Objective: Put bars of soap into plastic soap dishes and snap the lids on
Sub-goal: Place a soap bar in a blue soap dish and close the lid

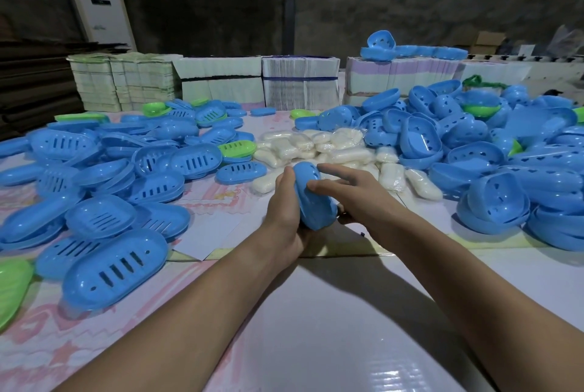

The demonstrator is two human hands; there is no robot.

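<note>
Both hands meet on one blue soap dish [314,198], held on edge above the table [331,312]. The left hand [286,214] wraps its fingers round the dish from the left side and below; the right hand [347,194] lies against the other side with fingers straight, pressing it. Whether soap sits inside the dish cannot be told. Just beyond the dish lies a heap of wrapped white soap bars [331,151]. Left of the dish spreads a pile of slotted blue lids [120,170], with a few green pieces [237,148] among them. Right of the dish are stacked blue dish bases [474,145] pierced with heart-shaped holes, several nested in one another. Behind the soap bars stand bundles of flat cartons [300,81]
</note>
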